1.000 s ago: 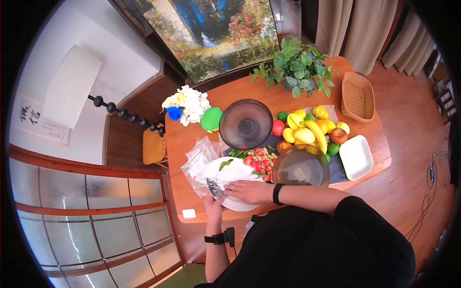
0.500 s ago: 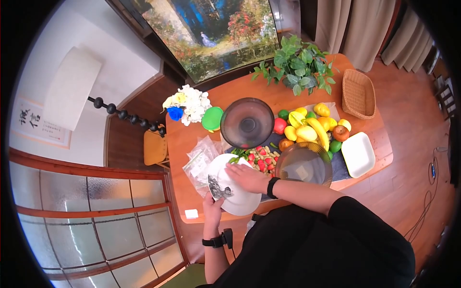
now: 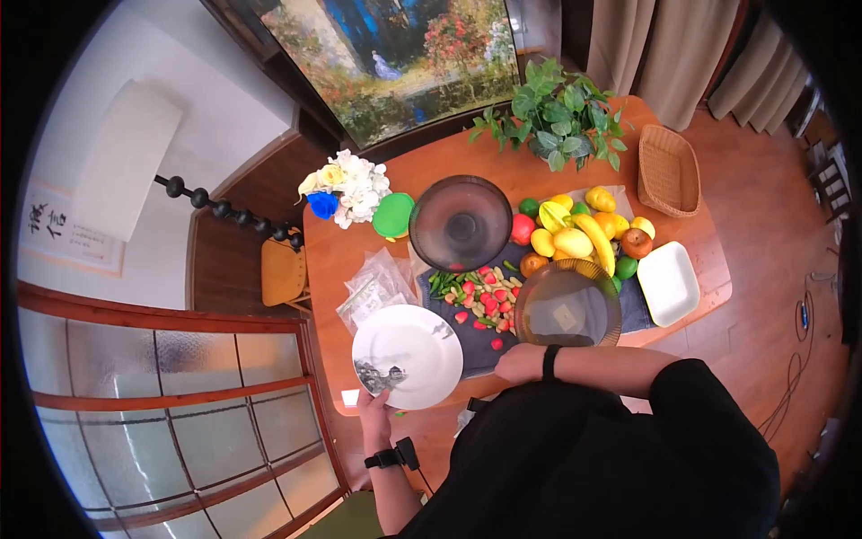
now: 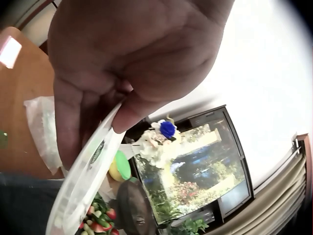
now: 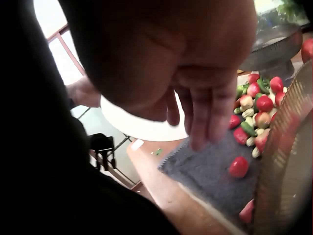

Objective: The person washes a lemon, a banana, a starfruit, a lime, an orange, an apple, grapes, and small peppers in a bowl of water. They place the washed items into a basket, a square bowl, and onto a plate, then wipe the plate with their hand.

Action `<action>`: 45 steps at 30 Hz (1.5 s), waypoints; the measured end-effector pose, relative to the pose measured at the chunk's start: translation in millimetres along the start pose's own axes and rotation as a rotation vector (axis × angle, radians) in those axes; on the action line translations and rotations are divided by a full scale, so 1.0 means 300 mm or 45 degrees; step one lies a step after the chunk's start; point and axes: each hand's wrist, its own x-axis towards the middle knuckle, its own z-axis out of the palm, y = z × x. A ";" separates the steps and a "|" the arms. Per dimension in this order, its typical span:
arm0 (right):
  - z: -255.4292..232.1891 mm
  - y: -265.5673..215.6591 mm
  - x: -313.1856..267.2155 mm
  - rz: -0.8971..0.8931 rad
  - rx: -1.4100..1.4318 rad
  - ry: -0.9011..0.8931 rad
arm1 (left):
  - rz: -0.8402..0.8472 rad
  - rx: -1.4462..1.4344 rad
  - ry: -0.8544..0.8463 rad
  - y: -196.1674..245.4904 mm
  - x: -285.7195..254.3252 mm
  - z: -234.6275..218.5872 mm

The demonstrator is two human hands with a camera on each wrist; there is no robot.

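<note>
The left hand (image 3: 374, 415) pinches the lower rim of a white plate (image 3: 422, 346) with a grey landscape print; in the left wrist view the thumb and fingers of the hand (image 4: 132, 58) clamp the plate's edge (image 4: 88, 171). The right hand (image 3: 525, 364) is apart from the plate, over the near edge of a dark cloth (image 3: 458, 346). In the right wrist view its fingers (image 5: 200, 117) hang down loosely with nothing between them. Small red, green and tan pieces (image 3: 489, 296) lie on the cloth, one red piece (image 5: 239, 167) by itself.
A dark glass bowl (image 3: 461, 223) and a ribbed bowl (image 3: 567, 305) flank the small pieces. Mixed fruit (image 3: 575, 241), a white tray (image 3: 669, 283) and a wicker basket (image 3: 669, 171) stand right. Plastic bags (image 3: 377, 286), a green-lidded container (image 3: 393, 216) and flowers (image 3: 355, 189) are left.
The right hand has come off the plate's surface and moved right, to the cloth's near edge. The left hand has drawn the plate left, off the cloth, uncovering more small pieces.
</note>
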 end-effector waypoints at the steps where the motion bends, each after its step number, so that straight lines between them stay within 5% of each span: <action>1: 0.015 0.013 0.017 -0.005 -0.184 -0.037 | -0.002 0.003 -0.002 -0.036 0.007 -0.025; 8: 0.233 0.128 0.194 0.112 -0.421 -0.083 | -0.133 -0.361 -0.076 -0.308 0.009 -0.137; 15: 0.141 0.065 0.187 0.270 -0.694 0.010 | -0.240 -0.592 -0.173 -0.469 0.013 -0.136; 17: 0.123 0.062 0.182 0.308 -0.740 0.192 | -0.242 -0.571 -0.147 -0.538 0.049 -0.165; 24: 0.155 0.066 0.151 0.278 -0.772 0.014 | -0.270 -0.365 -0.127 -0.585 0.107 -0.177; 30: 0.107 0.032 0.156 0.383 -0.720 0.083 | -0.536 -0.032 -0.156 -0.500 0.088 -0.105; 39: 0.104 0.055 0.099 0.336 -0.978 0.460 | -0.824 0.328 -0.365 -0.585 0.145 -0.077; 41: 0.061 0.027 0.097 0.367 -0.850 0.010 | -0.838 0.254 -0.374 -0.610 0.155 -0.094; 45: 0.059 0.036 0.092 0.399 -0.823 0.010 | -0.779 0.352 -0.378 -0.603 0.141 -0.088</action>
